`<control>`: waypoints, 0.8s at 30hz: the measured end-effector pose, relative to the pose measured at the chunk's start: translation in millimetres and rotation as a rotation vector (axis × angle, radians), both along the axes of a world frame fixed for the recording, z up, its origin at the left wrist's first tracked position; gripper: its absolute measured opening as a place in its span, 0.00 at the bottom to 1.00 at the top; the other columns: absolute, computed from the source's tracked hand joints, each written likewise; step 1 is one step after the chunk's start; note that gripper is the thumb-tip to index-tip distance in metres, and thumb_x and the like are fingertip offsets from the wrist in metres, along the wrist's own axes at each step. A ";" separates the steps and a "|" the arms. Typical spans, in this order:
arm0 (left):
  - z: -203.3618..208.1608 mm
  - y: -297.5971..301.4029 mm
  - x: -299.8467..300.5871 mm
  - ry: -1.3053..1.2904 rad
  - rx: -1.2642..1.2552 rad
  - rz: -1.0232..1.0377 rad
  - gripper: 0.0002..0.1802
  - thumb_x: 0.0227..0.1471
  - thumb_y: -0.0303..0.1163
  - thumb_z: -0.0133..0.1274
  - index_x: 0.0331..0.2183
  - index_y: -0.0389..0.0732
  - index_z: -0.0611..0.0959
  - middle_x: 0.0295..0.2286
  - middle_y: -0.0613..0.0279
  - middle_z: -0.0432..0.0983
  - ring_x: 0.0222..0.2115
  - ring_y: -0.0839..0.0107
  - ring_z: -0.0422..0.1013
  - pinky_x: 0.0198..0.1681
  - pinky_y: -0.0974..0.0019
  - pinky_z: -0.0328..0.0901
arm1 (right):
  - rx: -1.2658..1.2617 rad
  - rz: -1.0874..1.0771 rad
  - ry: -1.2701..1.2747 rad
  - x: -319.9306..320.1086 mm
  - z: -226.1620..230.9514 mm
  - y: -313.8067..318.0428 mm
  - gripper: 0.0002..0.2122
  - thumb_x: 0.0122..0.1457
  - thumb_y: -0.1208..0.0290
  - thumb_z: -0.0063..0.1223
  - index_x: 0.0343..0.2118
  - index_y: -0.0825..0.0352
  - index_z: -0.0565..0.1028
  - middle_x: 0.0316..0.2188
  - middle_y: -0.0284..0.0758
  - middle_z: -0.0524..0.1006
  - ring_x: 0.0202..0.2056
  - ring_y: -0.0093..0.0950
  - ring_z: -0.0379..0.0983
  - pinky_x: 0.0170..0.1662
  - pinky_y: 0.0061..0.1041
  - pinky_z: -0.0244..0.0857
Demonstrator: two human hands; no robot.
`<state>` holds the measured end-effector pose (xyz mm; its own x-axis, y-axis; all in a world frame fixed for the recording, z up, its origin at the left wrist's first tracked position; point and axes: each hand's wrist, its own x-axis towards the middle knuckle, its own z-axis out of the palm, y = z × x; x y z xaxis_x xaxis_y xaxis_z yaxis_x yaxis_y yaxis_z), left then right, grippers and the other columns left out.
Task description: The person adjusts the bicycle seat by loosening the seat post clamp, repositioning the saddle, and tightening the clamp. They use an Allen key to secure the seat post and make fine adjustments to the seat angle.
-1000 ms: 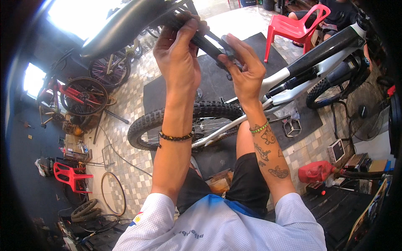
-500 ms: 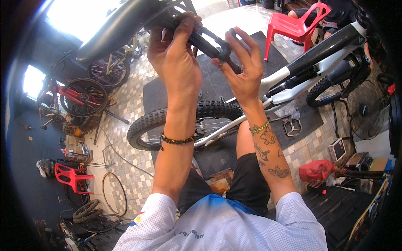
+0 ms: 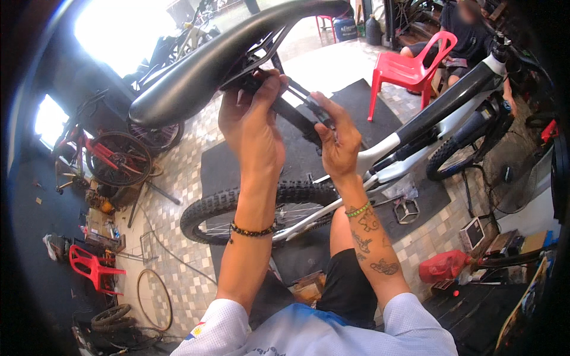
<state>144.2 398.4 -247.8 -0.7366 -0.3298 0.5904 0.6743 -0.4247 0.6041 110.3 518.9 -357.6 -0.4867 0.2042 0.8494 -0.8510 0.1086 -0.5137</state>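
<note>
A black bicycle saddle (image 3: 190,77) fills the upper left, standing on a dark seatpost (image 3: 297,126) that slants down to the right. My left hand (image 3: 252,121) is closed around the clamp area just beneath the saddle, thumb on top; its fingertips are partly hidden. My right hand (image 3: 339,139) is closed lower down beside the post, thumb and fingers pinching a slim dark piece (image 3: 317,110) whose kind I cannot make out. Below both hands lies the white and black bike frame (image 3: 409,130), with its knobby rear tire (image 3: 297,193) under my forearms.
A red plastic chair (image 3: 409,71) stands at the back right, near a seated person (image 3: 463,35). Bikes, including a red one (image 3: 107,151), line the left wall beside another red chair (image 3: 95,267). A fan (image 3: 510,178) and a red bag (image 3: 442,267) are at right. A dark mat (image 3: 222,169) covers the tiles.
The view has shifted, bringing more of the saddle into sight. My right hand's fingers, spread around the dark part before, have closed in beside the post. My left hand keeps its hold.
</note>
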 end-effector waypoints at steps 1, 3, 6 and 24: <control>-1.3 -0.5 1.0 -0.004 0.009 0.012 0.16 0.57 0.15 0.62 0.47 0.32 0.80 0.40 0.54 0.83 0.41 0.65 0.81 0.50 0.63 0.78 | -0.010 0.026 -0.028 0.4 0.3 -3.2 0.26 0.67 0.52 0.59 0.59 0.68 0.77 0.58 0.45 0.79 0.56 0.43 0.77 0.56 0.36 0.71; -2.6 -4.2 3.7 0.002 0.008 -0.001 0.16 0.57 0.15 0.62 0.48 0.32 0.80 0.39 0.53 0.83 0.41 0.63 0.82 0.49 0.63 0.78 | -0.033 0.011 -0.038 0.9 7.0 -8.5 0.21 0.66 0.55 0.62 0.53 0.67 0.79 0.52 0.43 0.80 0.52 0.41 0.78 0.52 0.34 0.73; -4.5 -6.9 0.9 0.011 -0.016 -0.001 0.16 0.57 0.16 0.61 0.47 0.33 0.81 0.40 0.53 0.83 0.41 0.63 0.82 0.49 0.63 0.78 | 0.006 -0.097 0.009 -3.8 29.8 -9.1 0.14 0.63 0.60 0.66 0.42 0.66 0.79 0.41 0.40 0.80 0.42 0.38 0.78 0.44 0.33 0.73; -6.3 -7.6 1.9 -0.014 0.033 -0.020 0.16 0.57 0.16 0.63 0.47 0.34 0.82 0.40 0.52 0.85 0.41 0.63 0.82 0.50 0.62 0.78 | -0.119 0.352 -0.588 -21.5 49.5 -8.7 0.25 0.72 0.55 0.48 0.26 0.72 0.81 0.21 0.37 0.80 0.25 0.26 0.76 0.33 0.30 0.68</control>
